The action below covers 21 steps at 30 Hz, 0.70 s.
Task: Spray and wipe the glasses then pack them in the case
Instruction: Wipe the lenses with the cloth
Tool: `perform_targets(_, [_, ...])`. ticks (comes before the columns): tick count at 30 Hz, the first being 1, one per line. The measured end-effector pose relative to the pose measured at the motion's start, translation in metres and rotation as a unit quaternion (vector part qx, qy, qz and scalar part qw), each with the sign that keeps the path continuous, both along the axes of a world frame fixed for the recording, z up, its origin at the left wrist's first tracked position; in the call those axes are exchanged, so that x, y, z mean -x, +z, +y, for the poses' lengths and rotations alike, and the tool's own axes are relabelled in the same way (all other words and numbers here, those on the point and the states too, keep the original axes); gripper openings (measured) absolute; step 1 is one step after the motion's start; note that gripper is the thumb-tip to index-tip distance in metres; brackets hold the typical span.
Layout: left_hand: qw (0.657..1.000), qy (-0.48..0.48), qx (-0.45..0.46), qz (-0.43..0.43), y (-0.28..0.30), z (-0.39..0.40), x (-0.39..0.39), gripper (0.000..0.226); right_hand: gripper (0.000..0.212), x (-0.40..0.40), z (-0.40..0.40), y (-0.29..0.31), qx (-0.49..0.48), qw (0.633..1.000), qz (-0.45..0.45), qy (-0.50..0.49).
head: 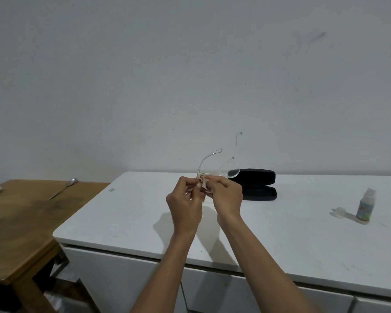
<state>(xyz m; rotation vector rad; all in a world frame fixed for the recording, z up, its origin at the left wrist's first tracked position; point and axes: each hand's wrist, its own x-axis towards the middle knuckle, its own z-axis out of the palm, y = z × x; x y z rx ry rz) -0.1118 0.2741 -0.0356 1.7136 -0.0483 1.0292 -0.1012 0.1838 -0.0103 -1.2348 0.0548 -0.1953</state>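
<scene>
Two bare arms reach up from the bottom of the frame to the middle. The left hand (185, 199) and the right hand (227, 197) are close together, held up above the white counter (280, 233). Both hands have curled fingers. The left hand pinches a small pink cloth (204, 185) against the glasses (209, 163). The right hand holds the glasses by the frame. The glasses are clear, and their two arms stick up and curve over toward the wall.

Just behind the hands, a bit to the right, a black case (259, 185) lies open on the counter. Far to the right stands a small spray bottle (366, 206). Its clear cap (339, 211) sits just left of it.

On the left side of the frame is a brown wood table (20, 222). A spoon (64, 188) lies on it near the back.
</scene>
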Motion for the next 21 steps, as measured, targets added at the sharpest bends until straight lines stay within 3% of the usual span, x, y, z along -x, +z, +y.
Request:
perform_targets(5, [1.0, -0.001, -0.021, -0.001, 0.001, 0.005, -0.002, 0.016, 0.016, -0.002, 0.006, -0.002, -0.047, 0.999, 0.01, 0.008])
perform_targets(14, [0.998, 0.018, -0.048, 0.019, 0.0, 0.03, -0.004, 0.016, 0.014, 0.0, -0.004, -0.006, 0.103, 0.99, -0.022, 0.091])
perform_targets(21, [0.999, 0.022, -0.048, 0.004, -0.003, 0.022, 0.0, 0.011, 0.022, 0.002, 0.013, -0.014, 0.109, 0.99, -0.032, -0.085])
